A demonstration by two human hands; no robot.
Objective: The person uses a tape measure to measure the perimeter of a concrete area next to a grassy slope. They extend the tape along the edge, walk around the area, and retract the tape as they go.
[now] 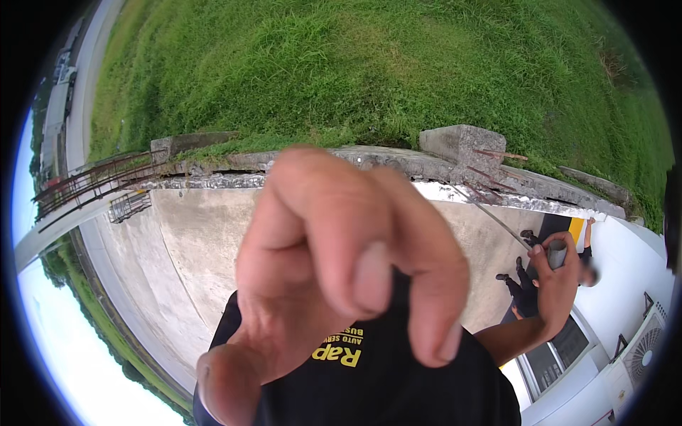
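Note:
My left hand (334, 248) fills the middle of the view, very close up and slightly blurred. Its fingers are bent but spread apart, the thumb stands off to the lower left, and nothing is in it. Further off at the right, my right hand (558, 287) is closed round the near end of a long grey pole (497, 222). That end looks round and thick, and the pole thins away toward a broken concrete block (465, 149). Below the left hand shows my black shirt (398, 390) with yellow lettering.
A low, weathered concrete edge (355, 157) with rusty bars (78, 188) crosses the view, grass (369, 71) beyond it. Nearer lies a concrete pavement (192, 241). At the right are a co-worker in dark clothes (524, 295), a white wall (625, 263) and an air-conditioner unit (645, 351).

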